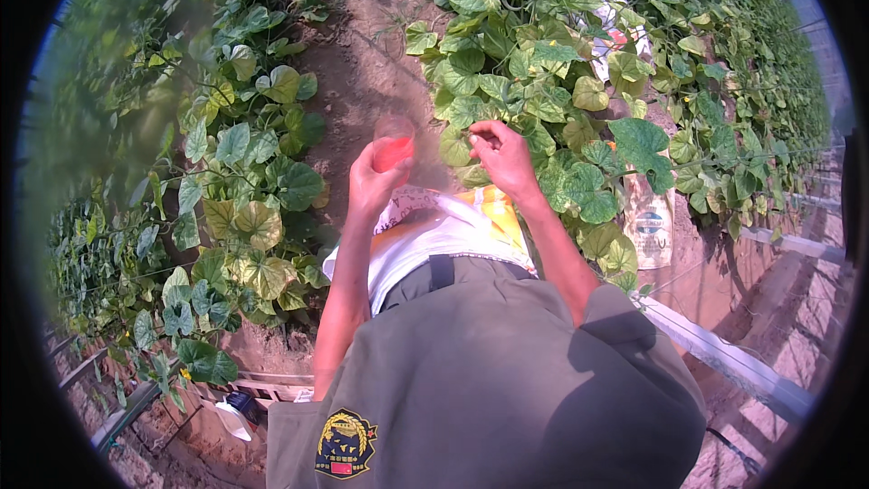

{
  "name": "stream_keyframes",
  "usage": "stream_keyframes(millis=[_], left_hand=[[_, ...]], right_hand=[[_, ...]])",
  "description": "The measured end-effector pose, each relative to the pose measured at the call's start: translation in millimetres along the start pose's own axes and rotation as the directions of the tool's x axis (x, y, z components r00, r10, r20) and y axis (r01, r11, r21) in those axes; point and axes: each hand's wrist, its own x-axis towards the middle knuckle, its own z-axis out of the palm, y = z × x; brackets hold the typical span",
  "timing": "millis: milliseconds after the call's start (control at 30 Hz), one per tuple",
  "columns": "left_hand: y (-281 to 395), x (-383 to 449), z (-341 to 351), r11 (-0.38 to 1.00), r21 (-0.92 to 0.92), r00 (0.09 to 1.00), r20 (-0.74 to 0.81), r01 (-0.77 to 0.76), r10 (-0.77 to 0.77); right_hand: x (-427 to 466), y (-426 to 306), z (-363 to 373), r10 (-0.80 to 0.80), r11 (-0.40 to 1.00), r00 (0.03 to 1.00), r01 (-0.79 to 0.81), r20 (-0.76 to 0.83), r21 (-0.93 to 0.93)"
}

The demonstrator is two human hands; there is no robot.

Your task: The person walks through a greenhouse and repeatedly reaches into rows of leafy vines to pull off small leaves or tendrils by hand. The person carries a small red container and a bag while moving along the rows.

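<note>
My left hand [379, 180] is wrapped around a clear container [394, 142] with something bright red in its lower part; whether that is liquid or solid I cannot tell. To the right, my right hand [502, 153] is raised beside the yellowing leaves of a vine [456, 147]. Its thumb and forefinger come close together, and anything tiny between them is too small to make out. Below both hands, a white and orange-yellow printed sack or cloth [448, 214] hangs at my waist, over grey trousers.
Broad-leaved climbing vines, apparently cucumber [292, 183], line both sides of a bare soil path [366, 47]. A printed sack [648, 224] stands at the right, and white sacking [604, 20] lies among leaves farther up. A pale rail [726, 353] crosses lower right. Thin wires run through the plants.
</note>
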Motion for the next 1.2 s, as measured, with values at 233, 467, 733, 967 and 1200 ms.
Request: stream_keyframes(millis=[233, 467, 733, 967, 1200], left_hand=[[7.5, 22.5, 12.4, 0.998, 0.045, 0.998, -0.029, -0.046, 0.047], [40.6, 33.9, 25.6, 0.992, 0.124, 0.998, -0.059, -0.013, 0.021], [41.9, 88.2, 28.4, 0.993, 0.12, 1.0, 0.017, 0.021, -0.023], [49.4, 178.3, 37.6, 0.995, 0.083, 0.98, 0.196, -0.059, 0.041], [73.8, 248.0, 37.2, 0.99, 0.128, 0.93, 0.366, -0.062, 0.011]], right_hand=[[148.0, 61.5, -116.7, 0.128, 0.918, 0.837, 0.103, -0.531, 0.382], [192.5, 46.0, -130.4, -0.331, 0.546, 0.798, -0.273, -0.503, -0.792], [217.1, 127.0, -134.9, -0.153, 0.46, 0.945, -0.192, -0.29, -0.867], [194.7, 187.5, -142.0, -0.236, 0.637, 0.948, -0.014, -0.213, -0.771], [184.1, 143.7, -89.0, -0.246, 0.969, 0.841, 0.231, -0.482, -0.09]])
